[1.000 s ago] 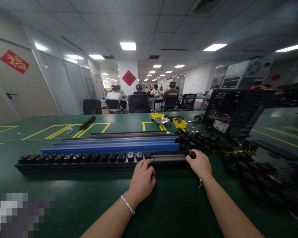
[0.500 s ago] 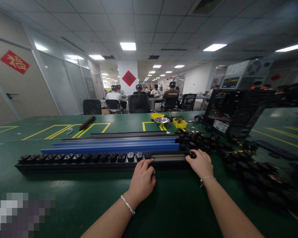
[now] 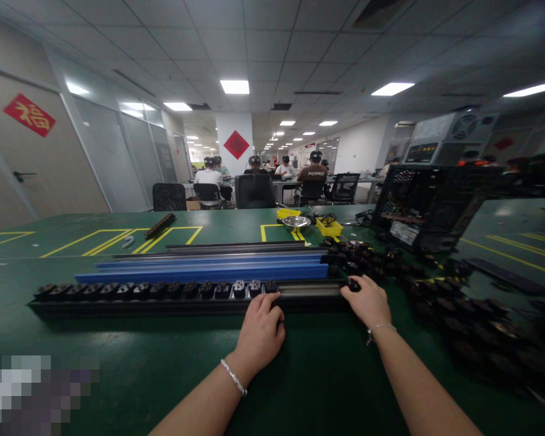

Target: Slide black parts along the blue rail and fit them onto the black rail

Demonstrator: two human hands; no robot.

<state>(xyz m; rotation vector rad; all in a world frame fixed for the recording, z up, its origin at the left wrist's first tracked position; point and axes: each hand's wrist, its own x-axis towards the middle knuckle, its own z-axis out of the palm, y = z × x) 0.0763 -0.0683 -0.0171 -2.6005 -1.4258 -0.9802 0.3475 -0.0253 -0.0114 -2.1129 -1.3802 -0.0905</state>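
Note:
A long black rail (image 3: 163, 307) lies across the green table, with a row of black socket modules (image 3: 157, 290) in it from its left end to past the middle. My left hand (image 3: 261, 327) rests at the rail's front edge, its fingertips by the last module (image 3: 271, 285) of the row; the hand looks loosely curled around nothing. At the rail's right end my right hand (image 3: 369, 300) is closed on a small black module (image 3: 353, 284), mostly covered by the fingers. Between the hands, a bare pale channel (image 3: 309, 290) shows in the rail.
Behind the rail lie blue strips (image 3: 209, 272). Many black modules (image 3: 472, 321) are heaped at the right. Farther back are a metal bowl (image 3: 296, 222), a yellow bin (image 3: 329, 227) and an open computer case (image 3: 418, 209). People sit in the background.

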